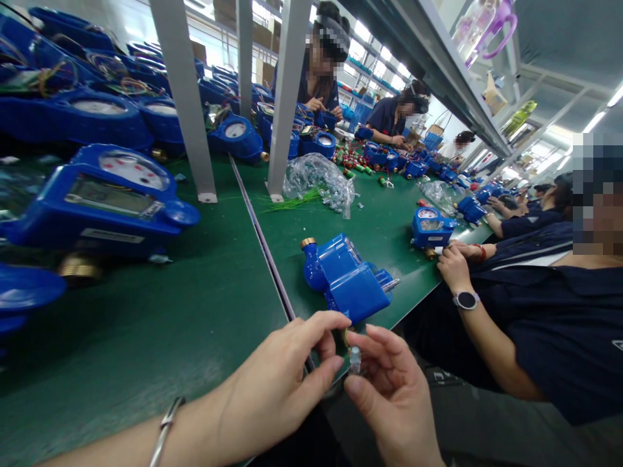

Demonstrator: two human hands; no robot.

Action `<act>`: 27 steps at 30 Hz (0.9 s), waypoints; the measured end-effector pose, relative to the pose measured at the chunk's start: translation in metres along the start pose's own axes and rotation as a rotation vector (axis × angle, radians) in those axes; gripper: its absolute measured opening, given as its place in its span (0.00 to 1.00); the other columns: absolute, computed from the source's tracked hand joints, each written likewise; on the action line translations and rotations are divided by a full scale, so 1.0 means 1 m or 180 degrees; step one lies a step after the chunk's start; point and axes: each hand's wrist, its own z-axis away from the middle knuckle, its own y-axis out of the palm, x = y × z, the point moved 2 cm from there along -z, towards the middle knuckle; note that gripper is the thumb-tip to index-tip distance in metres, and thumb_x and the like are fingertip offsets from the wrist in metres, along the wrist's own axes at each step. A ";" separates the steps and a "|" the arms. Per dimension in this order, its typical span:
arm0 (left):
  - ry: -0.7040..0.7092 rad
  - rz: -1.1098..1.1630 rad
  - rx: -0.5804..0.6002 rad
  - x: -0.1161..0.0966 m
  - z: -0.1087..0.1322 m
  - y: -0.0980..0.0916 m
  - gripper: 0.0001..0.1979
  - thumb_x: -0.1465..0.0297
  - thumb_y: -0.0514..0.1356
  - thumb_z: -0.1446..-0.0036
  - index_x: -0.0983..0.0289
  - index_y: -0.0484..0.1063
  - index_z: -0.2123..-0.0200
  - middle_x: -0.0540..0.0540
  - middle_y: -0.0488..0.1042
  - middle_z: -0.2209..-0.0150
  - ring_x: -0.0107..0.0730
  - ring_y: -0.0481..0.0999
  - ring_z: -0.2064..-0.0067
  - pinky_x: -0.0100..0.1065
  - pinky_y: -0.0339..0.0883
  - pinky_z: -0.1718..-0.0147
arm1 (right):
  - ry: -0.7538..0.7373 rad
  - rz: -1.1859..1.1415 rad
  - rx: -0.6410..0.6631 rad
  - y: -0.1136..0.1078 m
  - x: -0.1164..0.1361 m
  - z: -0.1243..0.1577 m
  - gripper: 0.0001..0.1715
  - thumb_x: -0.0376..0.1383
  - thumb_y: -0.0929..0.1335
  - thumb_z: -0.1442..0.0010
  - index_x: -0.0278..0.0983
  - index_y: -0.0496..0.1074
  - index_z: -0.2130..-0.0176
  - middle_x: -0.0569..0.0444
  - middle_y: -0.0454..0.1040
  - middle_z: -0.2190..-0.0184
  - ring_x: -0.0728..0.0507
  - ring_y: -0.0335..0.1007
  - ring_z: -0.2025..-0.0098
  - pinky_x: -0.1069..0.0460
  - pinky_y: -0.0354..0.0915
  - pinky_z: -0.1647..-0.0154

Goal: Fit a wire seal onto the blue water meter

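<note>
My right hand (394, 389) pinches a small translucent bluish plastic piece (355, 360) upright between thumb and fingers. Close beside it is my left hand (292, 370), wearing a silver bracelet; its thumb and index finger are apart, with nothing visible held between them. A short bit of green wire (347, 336) shows between the two hands, by my left index fingertip; where its ends go is hidden. Just beyond my hands a blue water meter (357, 285) lies tipped over on the green table (219, 285), its brass-threaded end to the left.
Large blue meters (117, 201) crowd the left side. Grey posts (287, 97) rise from the table near a clear plastic bag (318, 181) and green wires (302, 200). At right, a co-worker's hands (455, 263) touch another meter (431, 227). More people work farther along.
</note>
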 end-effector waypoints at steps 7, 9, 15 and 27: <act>-0.0450 0.0552 0.0614 0.000 -0.008 -0.004 0.16 0.68 0.53 0.41 0.58 0.65 0.49 0.45 0.70 0.72 0.26 0.69 0.71 0.25 0.61 0.70 | -0.0683 0.0524 -0.0300 0.006 0.010 -0.002 0.36 0.27 0.71 0.50 0.49 0.56 0.47 0.55 0.65 0.52 0.52 0.71 0.62 0.55 0.69 0.60; -0.0446 0.0637 0.0807 0.001 -0.009 -0.004 0.14 0.67 0.53 0.41 0.60 0.69 0.53 0.46 0.70 0.73 0.26 0.69 0.71 0.25 0.61 0.70 | -0.0742 0.0518 -0.0287 0.007 0.011 -0.003 0.35 0.27 0.71 0.50 0.49 0.56 0.48 0.57 0.65 0.56 0.52 0.70 0.63 0.56 0.69 0.62; -0.0450 0.1059 0.0869 0.000 -0.009 -0.003 0.16 0.62 0.55 0.42 0.64 0.73 0.55 0.52 0.75 0.67 0.32 0.72 0.65 0.27 0.64 0.66 | -0.0752 0.0537 -0.0259 0.009 0.013 -0.003 0.35 0.27 0.70 0.50 0.50 0.55 0.48 0.58 0.65 0.60 0.52 0.69 0.64 0.56 0.68 0.62; -0.0150 0.0894 0.0355 -0.001 -0.004 -0.003 0.12 0.63 0.54 0.39 0.61 0.75 0.65 0.49 0.68 0.71 0.27 0.69 0.67 0.26 0.61 0.67 | -0.1262 0.2088 -0.0199 0.009 0.001 0.007 0.10 0.30 0.64 0.40 0.41 0.68 0.57 0.53 0.71 0.65 0.47 0.68 0.63 0.52 0.65 0.61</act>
